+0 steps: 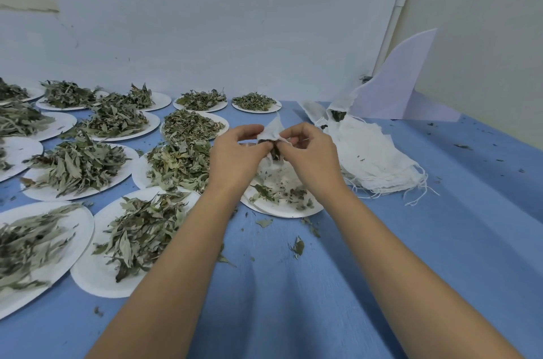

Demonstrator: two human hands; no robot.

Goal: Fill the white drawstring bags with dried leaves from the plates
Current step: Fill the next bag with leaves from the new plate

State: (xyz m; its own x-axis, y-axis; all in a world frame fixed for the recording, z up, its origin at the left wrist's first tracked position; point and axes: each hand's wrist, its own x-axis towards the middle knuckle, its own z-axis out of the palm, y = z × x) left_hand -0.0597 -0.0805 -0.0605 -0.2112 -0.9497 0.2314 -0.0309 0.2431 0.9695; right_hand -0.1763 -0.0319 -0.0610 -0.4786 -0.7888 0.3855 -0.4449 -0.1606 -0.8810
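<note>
White drawstring bag, dried leaves at its mouth, was pinched between the curled fingers of left hand and right hand above a nearly emptied paper plate.

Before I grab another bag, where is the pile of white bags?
Head view, right side: the pile of white bags lies just right of the right hand and the nearly empty plate.

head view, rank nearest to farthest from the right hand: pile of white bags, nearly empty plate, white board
1. nearly empty plate, just under the right hand, which pinches a drawstring bag
2. pile of white bags, to its right
3. white board, back right
</note>
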